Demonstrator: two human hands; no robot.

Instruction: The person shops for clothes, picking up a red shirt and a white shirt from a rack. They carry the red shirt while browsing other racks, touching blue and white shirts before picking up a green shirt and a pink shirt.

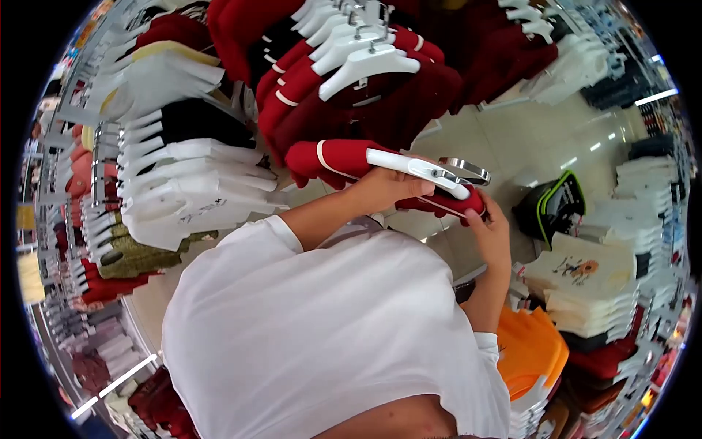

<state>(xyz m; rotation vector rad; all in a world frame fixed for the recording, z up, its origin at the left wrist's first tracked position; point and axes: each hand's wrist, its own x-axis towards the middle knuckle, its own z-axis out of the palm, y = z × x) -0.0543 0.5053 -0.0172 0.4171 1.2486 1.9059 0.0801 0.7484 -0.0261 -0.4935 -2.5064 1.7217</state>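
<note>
A red garment [344,156] with cream trim hangs on a white hanger [398,161] in front of my chest. My left hand [387,188] is closed around the middle of the hanger, thumb on top, below its metal hook [468,171]. At the hanger's right end, my right hand [491,225] pinches the red cloth at the shoulder. The fingers behind the cloth are partly hidden. Just beyond are dark red garments [365,102] on white hangers, hung in a row.
To the left hang white tops [183,197] and black ones [205,123] on a rack. A black basket with a green rim [545,212] stands on the tiled floor [512,146] at right. Cream printed tops [578,271] and an orange garment [523,351] hang close on my right.
</note>
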